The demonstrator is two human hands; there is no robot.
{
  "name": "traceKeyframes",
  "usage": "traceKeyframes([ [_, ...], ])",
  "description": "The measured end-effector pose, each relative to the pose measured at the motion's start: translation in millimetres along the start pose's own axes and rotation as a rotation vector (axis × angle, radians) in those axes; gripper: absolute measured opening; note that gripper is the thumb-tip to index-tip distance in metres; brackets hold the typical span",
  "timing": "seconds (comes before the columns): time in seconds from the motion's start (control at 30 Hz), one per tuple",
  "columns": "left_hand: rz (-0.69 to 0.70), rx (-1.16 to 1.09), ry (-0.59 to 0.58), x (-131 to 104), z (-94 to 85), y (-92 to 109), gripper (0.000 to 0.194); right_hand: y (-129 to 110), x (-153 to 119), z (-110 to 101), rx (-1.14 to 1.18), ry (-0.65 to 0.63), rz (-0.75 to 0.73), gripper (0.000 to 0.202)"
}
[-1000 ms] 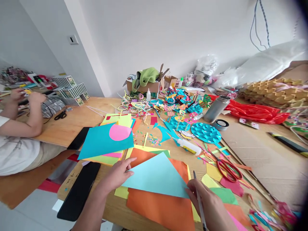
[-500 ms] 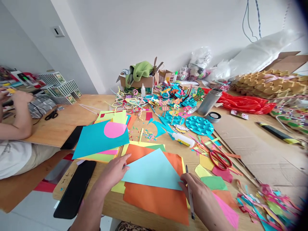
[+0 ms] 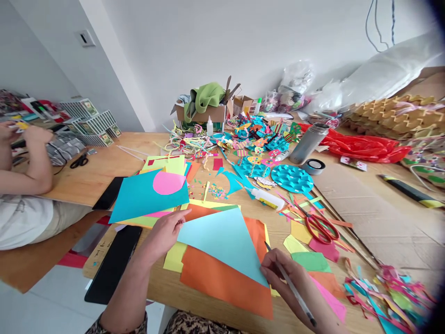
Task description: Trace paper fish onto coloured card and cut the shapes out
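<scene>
Head view: at the centre of the wooden desk (image 3: 139, 144), a pale blue sheet of paper (image 3: 222, 243) lies askew over a bright orange sheet of paper (image 3: 215, 278), which shows mostly at its 6 o'clock; taking that pale blue sheet as the middle of the dial, a lemon-yellow sheet of paper (image 3: 173, 260) peeps out at 8 o'clock. The left hand (image 3: 165, 234) is at 9 o'clock, index finger stretched forward and fingertips at the sheet's left edge; whether it pinches the paper I cannot tell. Toward 4 o'clock the right hand (image 3: 292, 269) grips a slim greyish pen with a dark tip (image 3: 299, 299), tip pointing away from the person, while its fingers touch the sheet's right edge near the lower corner. At 10 o'clock a deep teal sheet of paper (image 3: 139, 199) tops a multicoloured pile, with a rounded pink paper piece (image 3: 169, 183) lying on it; farther out that way, a co-worker's hand (image 3: 38, 134) is raised over the desk. A white glue bottle with a yellow label (image 3: 267, 199) rests on its side at 2 o'clock, just beside a round blue dimpled disc (image 3: 292, 178). Red-handled scissors (image 3: 308, 217) lie near 3 o'clock among coloured scraps. At 12 o'clock, by the wall, stands a brown cardboard box (image 3: 217, 113) heaped with green fabric.
</scene>
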State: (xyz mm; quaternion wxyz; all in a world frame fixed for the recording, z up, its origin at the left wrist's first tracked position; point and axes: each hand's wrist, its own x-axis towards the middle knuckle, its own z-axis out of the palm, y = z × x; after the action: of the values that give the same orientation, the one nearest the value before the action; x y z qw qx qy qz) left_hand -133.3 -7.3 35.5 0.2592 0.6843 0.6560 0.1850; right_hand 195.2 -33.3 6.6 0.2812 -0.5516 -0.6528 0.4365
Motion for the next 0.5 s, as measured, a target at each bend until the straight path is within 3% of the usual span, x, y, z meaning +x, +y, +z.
traceKeyframes([
  [0.3, 0.101, -0.026, -0.117, 8, -33.4, 22, 0.043, -13, 5, -1, 0.261, 0.006, 0.08, 0.042],
  [0.4, 0.11, -0.04, -0.142, 10, -46.2, 25, 0.043, -12, 10, -6, 0.198, -0.038, 0.032, 0.041],
  [0.5, 0.111, -0.046, -0.151, 11, -62.5, 30, 0.042, -8, 16, -17, 0.074, 0.078, -0.049, 0.039],
])
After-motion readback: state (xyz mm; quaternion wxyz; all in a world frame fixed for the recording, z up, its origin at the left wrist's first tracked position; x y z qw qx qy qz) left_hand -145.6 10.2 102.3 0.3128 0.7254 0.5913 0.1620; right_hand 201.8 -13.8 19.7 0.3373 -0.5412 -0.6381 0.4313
